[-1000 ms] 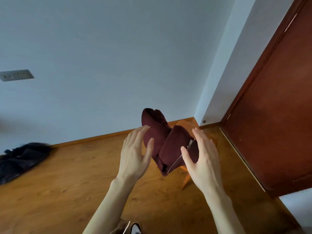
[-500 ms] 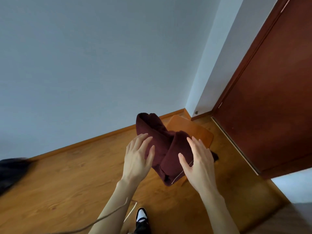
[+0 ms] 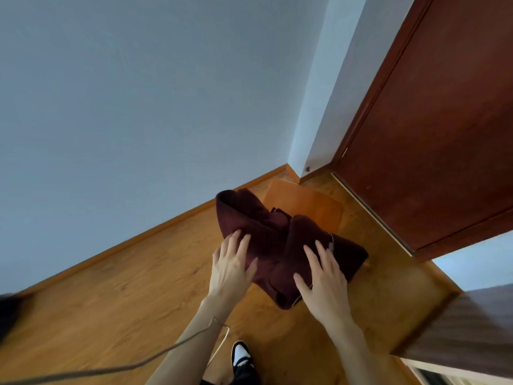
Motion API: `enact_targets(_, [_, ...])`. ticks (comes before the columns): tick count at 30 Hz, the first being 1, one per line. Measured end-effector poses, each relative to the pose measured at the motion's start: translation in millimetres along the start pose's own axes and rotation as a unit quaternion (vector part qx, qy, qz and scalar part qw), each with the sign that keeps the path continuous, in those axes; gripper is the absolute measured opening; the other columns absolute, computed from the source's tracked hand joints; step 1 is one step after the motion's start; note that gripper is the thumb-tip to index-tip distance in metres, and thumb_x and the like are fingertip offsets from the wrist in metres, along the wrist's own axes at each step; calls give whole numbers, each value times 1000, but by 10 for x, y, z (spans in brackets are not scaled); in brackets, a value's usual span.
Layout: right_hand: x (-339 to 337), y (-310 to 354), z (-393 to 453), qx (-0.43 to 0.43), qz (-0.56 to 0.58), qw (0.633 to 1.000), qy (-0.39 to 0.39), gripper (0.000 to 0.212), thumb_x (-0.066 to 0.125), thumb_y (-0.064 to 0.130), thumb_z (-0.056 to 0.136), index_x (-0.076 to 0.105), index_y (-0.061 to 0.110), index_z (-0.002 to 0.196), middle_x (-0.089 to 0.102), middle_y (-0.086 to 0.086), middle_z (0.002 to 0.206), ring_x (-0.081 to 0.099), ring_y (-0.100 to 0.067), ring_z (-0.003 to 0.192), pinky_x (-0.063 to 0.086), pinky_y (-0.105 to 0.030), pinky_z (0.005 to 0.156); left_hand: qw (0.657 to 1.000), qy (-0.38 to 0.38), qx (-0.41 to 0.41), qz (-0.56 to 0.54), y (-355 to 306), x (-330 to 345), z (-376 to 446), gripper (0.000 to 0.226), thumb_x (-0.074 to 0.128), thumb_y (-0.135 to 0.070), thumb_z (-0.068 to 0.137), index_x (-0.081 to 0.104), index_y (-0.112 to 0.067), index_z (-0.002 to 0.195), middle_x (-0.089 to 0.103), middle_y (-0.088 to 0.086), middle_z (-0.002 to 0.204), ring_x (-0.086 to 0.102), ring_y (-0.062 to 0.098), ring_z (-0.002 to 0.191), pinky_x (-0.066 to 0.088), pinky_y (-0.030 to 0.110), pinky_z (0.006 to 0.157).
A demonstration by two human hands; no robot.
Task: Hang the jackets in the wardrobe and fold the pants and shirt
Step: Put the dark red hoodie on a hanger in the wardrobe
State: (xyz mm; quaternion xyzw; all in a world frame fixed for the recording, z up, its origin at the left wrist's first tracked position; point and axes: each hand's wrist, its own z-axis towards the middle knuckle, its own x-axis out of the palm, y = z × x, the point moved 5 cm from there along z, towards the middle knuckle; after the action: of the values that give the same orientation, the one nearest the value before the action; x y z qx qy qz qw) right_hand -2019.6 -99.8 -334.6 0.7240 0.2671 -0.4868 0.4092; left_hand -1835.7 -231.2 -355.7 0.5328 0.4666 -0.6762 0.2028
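Note:
A folded dark maroon garment (image 3: 277, 240) lies on an orange wooden chair seat (image 3: 308, 201) in the corner of the room. My left hand (image 3: 230, 268) rests flat on the garment's left side with the fingers spread. On the garment's right side lies my right hand (image 3: 324, 282), also flat with spread fingers. Neither hand grips the cloth. A thin pale drawstring runs along the garment's near edge by my right hand.
A dark red-brown door (image 3: 433, 129) stands at the right. A dark garment (image 3: 7, 312) lies on the wooden floor at the far left edge. A thin cable (image 3: 155, 357) crosses my left forearm. A black-and-white shoe (image 3: 241, 357) shows below. A striped surface (image 3: 466, 332) sits at lower right.
My view has tilted down and moved closer. Both hands have come down from beside the maroon garment onto its top, and it now lies flatter on the chair.

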Motion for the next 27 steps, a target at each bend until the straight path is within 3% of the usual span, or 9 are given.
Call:
enact_targets(4, [75,-132,-111,93,78,990,-71,74,70,43,97,34,32,160,11,-8,173,22,-32,157,44,-52,115,1000,-9,-17,20,-79,34,99,57,64,-34,100,48,-14,152,34,16,164,32,36,152,40,57,117])
enact_targets(7, [232,-263,-181,181,143,969,-91,92,79,42,90,26,27,163,7,-11,172,22,-37,155,40,-57,118,998,-22,-21,51,-91,38,176,62,72,-34,95,50,-12,149,35,21,163,33,41,152,39,60,117])
enact_targets(9, [319,-360,-191,258,239,930,-109,112,87,41,81,16,21,165,7,-12,171,22,-39,154,36,-56,118,998,-30,-27,49,-70,25,227,71,75,-35,92,45,-12,153,31,21,164,29,42,154,39,62,116])
enact_targets(13, [557,-502,-148,391,444,803,-75,140,97,36,71,-5,21,165,9,-14,170,23,-41,153,36,-56,117,998,-8,-69,-5,25,60,316,93,75,-35,91,20,-22,164,7,19,171,15,43,158,38,63,114])
enact_targets(16, [756,-465,-79,409,555,724,-12,125,96,33,71,12,20,163,42,-14,157,45,-37,143,43,-46,110,996,30,-76,-27,84,144,322,90,74,-34,94,18,-27,164,-3,10,173,22,42,155,48,61,109])
enact_targets(19, [884,-455,-35,374,562,738,20,105,94,35,74,33,14,156,57,-4,138,56,-30,130,44,-36,101,996,42,-57,-58,92,190,276,78,70,-31,96,27,-25,161,1,7,171,31,40,151,60,50,96])
enact_targets(21, [893,-476,-29,354,557,751,8,79,88,33,82,48,12,147,64,1,126,63,-19,110,48,-26,94,997,53,-34,-50,62,213,230,72,68,-31,98,30,-24,160,5,7,169,34,38,149,62,44,91])
enact_targets(24, [823,-463,-37,325,552,767,-27,45,74,28,96,63,6,133,71,2,110,68,-14,99,48,-18,73,997,65,-15,-29,-11,226,163,63,61,-32,101,35,-24,158,10,8,169,36,36,145,57,49,101])
enact_targets(27, [661,-369,-88,293,565,769,-55,36,68,27,100,66,11,132,72,0,113,70,-19,105,52,-24,77,998,60,0,-26,-147,187,111,53,53,-32,105,42,-21,156,20,9,168,35,33,148,45,51,114])
